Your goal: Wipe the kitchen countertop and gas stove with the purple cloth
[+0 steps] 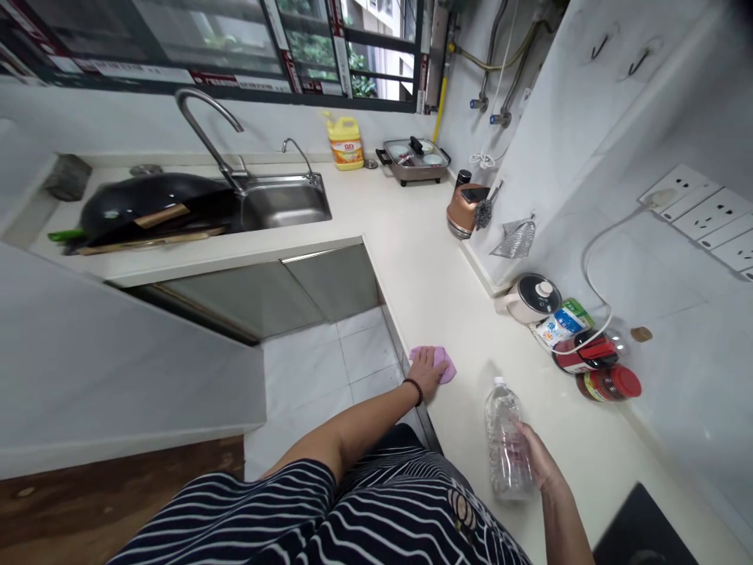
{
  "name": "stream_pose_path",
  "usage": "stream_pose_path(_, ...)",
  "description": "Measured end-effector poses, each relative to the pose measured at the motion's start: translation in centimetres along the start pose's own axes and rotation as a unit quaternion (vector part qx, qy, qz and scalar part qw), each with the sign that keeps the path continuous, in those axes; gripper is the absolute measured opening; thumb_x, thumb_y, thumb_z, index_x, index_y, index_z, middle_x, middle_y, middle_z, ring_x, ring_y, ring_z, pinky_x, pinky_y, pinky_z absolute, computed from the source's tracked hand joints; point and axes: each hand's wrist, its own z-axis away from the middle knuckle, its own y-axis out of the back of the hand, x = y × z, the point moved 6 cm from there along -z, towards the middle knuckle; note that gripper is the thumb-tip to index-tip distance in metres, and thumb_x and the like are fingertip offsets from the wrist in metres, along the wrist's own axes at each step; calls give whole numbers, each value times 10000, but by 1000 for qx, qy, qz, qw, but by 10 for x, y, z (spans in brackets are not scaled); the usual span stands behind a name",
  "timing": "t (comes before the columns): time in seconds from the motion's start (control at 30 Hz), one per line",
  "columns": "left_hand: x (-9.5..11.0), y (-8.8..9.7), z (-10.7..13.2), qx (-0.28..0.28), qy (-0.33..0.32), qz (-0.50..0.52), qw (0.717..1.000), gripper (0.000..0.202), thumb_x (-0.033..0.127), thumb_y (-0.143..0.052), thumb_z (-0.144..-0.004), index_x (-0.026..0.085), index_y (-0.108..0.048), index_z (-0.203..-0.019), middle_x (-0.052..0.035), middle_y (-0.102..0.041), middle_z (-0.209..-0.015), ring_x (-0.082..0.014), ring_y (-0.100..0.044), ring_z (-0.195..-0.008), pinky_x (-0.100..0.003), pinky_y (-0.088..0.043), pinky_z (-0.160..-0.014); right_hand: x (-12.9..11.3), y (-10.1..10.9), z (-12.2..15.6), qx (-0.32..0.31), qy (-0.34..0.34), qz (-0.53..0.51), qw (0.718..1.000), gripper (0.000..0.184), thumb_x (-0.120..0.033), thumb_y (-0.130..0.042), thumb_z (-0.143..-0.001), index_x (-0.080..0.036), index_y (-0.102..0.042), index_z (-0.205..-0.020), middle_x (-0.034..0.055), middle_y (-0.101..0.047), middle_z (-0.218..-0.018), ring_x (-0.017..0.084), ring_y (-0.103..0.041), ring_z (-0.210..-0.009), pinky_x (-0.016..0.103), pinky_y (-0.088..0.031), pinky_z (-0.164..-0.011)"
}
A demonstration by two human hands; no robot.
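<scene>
My left hand (428, 373) presses flat on a pink cloth (440, 362) at the front edge of the white countertop (423, 267); a dark bead bracelet circles that wrist. My right hand (538, 459) is wrapped round a clear plastic bottle (504, 447) with a white cap, standing upright on the counter close to my body. The cloth lies about a hand's width left of the bottle.
Along the right wall stand a small white cooker (529, 297), a blue packet (562, 323), red-lidded jars (609, 384) and a cord. Further back are a copper pot (463, 208), an electric grill (413, 159), a yellow jug (346, 142), and a sink (282, 202) with a black wok (147, 204).
</scene>
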Motion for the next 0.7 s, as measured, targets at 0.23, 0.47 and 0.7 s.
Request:
stream_pose_path(0.23,-2,-7,-1,8,-14,-30,999,613,232,-565,-1020,267,-584,-1632,-230,-478,-1749,-473,-385,-1622,-706,-215,-1330,24,35,10,46,75,-79,993,758,-706,-930,-611,-232,-745,-1174,50,-842,-1038,301,-772,-1017,417,-633,-916)
stream_pose_path(0.47,8,6,-39,-7,20,-33,999,764,227,-531,-1020,139,-386,-1765,-280,-370,-1829,-504,-301,-1687,-678,-209,-1349,84,108,40,323,181,-107,923,991,-641,-973,-539,-256,-581,-1364,111,-750,-1371,369,-700,-1351,561,-560,-1223)
stream_pose_path(0.7,132,-17,-91,-103,-63,-36,992,731,217,-547,-1042,168,-425,-1761,-276,-325,-1859,-487,-300,-1706,-667,-199,-1357,137,116,73,486,241,-150,827,1042,-678,-983,-578,-240,-517,-1402,222,-634,-1578,433,-616,-1512,690,-478,-1301)
